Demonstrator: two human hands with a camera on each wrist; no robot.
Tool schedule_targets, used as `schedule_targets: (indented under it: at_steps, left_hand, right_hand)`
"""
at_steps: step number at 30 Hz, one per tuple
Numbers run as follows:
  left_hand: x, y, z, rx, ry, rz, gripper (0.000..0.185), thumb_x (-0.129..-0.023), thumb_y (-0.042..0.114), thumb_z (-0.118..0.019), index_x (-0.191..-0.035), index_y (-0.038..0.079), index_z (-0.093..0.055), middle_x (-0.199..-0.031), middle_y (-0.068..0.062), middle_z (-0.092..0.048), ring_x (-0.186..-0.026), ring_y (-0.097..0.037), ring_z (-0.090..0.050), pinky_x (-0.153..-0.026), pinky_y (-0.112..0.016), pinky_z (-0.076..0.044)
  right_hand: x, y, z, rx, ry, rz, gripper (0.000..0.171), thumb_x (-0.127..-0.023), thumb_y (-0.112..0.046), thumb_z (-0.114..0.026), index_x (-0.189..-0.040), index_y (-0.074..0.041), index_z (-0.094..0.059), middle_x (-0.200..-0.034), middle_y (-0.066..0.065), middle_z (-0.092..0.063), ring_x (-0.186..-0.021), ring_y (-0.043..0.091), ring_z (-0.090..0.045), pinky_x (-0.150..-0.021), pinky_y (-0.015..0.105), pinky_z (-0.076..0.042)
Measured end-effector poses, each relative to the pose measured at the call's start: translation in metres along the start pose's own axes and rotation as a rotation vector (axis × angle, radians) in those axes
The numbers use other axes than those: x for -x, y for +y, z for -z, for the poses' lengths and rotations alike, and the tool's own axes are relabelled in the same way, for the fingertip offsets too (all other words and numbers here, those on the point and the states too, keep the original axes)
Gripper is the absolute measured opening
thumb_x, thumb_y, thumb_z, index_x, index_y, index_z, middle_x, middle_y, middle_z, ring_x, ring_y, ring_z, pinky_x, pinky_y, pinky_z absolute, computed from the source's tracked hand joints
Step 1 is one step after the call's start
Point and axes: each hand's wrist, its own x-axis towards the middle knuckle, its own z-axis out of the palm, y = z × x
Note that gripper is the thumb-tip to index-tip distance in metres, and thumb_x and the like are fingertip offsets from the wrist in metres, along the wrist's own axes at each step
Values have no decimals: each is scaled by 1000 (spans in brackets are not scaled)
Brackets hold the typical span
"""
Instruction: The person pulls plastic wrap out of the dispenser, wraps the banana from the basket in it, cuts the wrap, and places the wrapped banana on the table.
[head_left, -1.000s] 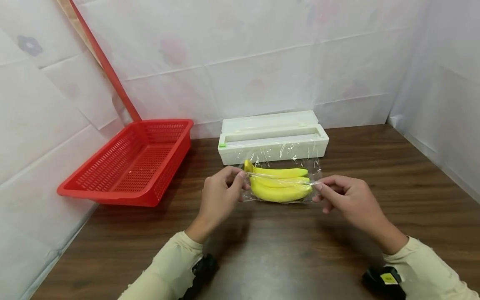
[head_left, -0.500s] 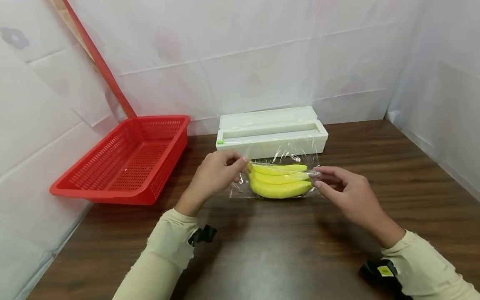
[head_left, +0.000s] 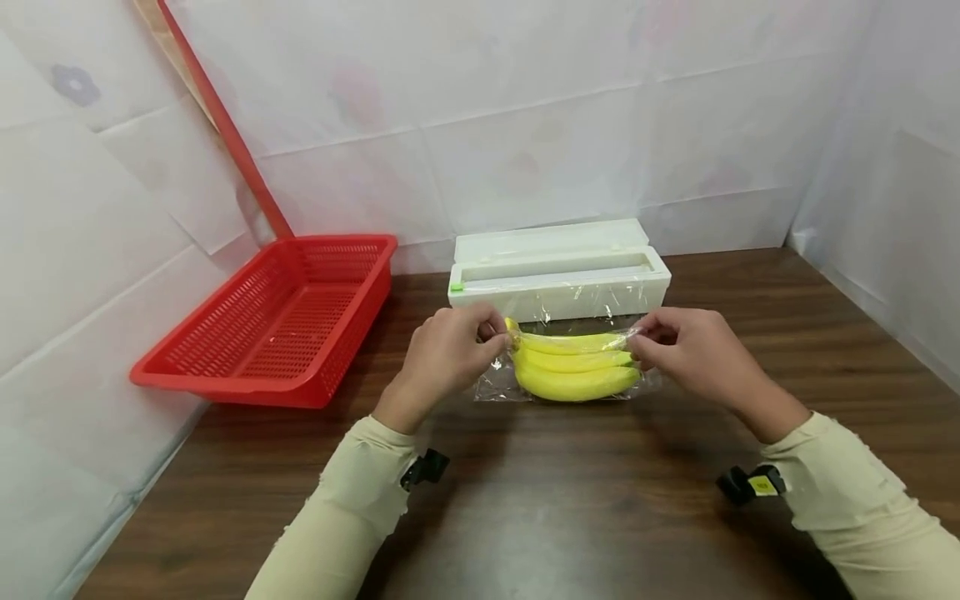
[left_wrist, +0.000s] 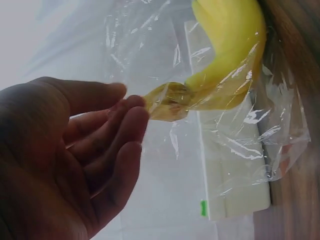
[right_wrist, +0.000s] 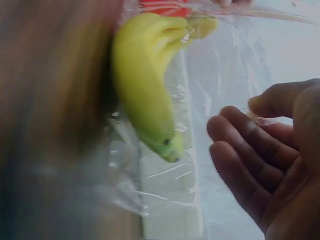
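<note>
A: Where's the banana bunch [head_left: 573, 367] rel. to the hands?

B: Dead centre btwn them, on the wooden table [head_left: 525, 500], just in front of the white wrap dispenser [head_left: 558, 279]. Long axis runs left-right, stem end twd the left hand [head_left: 450, 354], tips twd the right hand [head_left: 693, 350].

A: Which hand's nearer?

B: About equal, each sits at one end. Left fingers curl in and pinch the cling film [left_wrist: 240, 150] at the stem; wrist cam shows film twisted there. Right fingers also curl, pinching the film by the tips, thumb against forefinger.

A: Film over the fruit?

B: Partly: it's draped across the top and loose at the front edge. Red basket [head_left: 277, 321] sits well apart, to the left.
</note>
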Motion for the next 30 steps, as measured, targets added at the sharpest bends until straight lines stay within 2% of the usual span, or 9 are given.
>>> schedule_targets:
  at_steps: [5, 8, 12, 16, 20, 26, 28, 30]
  left_hand:
    - [2, 0, -3, -29, 81, 0, 8, -91, 24, -65, -85, 26, -70, -62, 12, -58, -60, -10, -53, -52, -33, -43]
    - [3, -2, -1, -26, 131, 10, 7, -91, 24, -65, -87, 25, -70, -65, 10, -56, -62, -11, -53, -51, -33, -43]
    - [5, -8, 1, -10, 198, 35, 8, -91, 23, -66, -88, 22, -74, -73, 4, -56, -65, -14, -52, -51, -34, -43]
    - [6, -14, 0, 32, 254, 28, 10, -90, 20, -67, -89, 17, -76, -83, -1, -57, -72, -17, -55, -57, -36, -45]
    - [4, -21, -4, 114, 268, 13, 9, -91, 18, -67, -91, 14, -75, -90, -3, -62, -81, -20, -62, -68, -37, -50]
    - [-5, -29, -15, 291, 189, 41, 7, -97, 16, -63, -95, 10, -68, -104, -4, -72, -95, -17, -66, -83, -37, -54]
    - [-7, -29, -18, 335, 168, 48, 8, -98, 15, -61, -96, 9, -65, -111, -5, -73, -99, -16, -66, -86, -36, -54]
    - [-9, -27, -20, 355, 161, 53, 8, -99, 16, -60, -96, 10, -64, -110, -3, -73, -94, -17, -65, -82, -36, -54]
  right_hand:
    - [-8, -5, 5, -31, -37, -57, 15, -98, -18, -62, -93, -5, -68, -73, 4, -69, -66, 17, -67, -56, 30, -54]
    - [-10, -7, 2, -158, -48, -116, 21, -100, -20, -60, -100, 0, -65, -77, 9, -71, -67, 21, -70, -59, 34, -57]
    - [-14, -4, -8, -348, -45, -166, 28, -102, -22, -59, -109, 5, -60, -92, 18, -73, -74, 27, -73, -65, 40, -60]
    - [-18, 0, -20, -415, -32, -162, 27, -102, -20, -59, -111, 5, -59, -103, 20, -73, -84, 27, -73, -69, 38, -60]
    - [-16, 2, -29, -353, -18, -145, 26, -101, -18, -60, -116, 4, -60, -111, 18, -72, -92, 26, -73, -72, 37, -59]
    - [-13, 5, -35, -165, 29, -104, 23, -100, -20, -62, -117, -4, -63, -113, 10, -73, -97, 21, -70, -72, 26, -55]
    - [-12, 7, -37, -135, 42, -93, 22, -99, -20, -63, -115, -5, -64, -111, 7, -73, -99, 19, -70, -72, 21, -53]
    - [-11, 7, -39, -126, 51, -84, 21, -99, -20, -63, -114, -6, -65, -110, 5, -74, -100, 18, -70, -73, 18, -51]
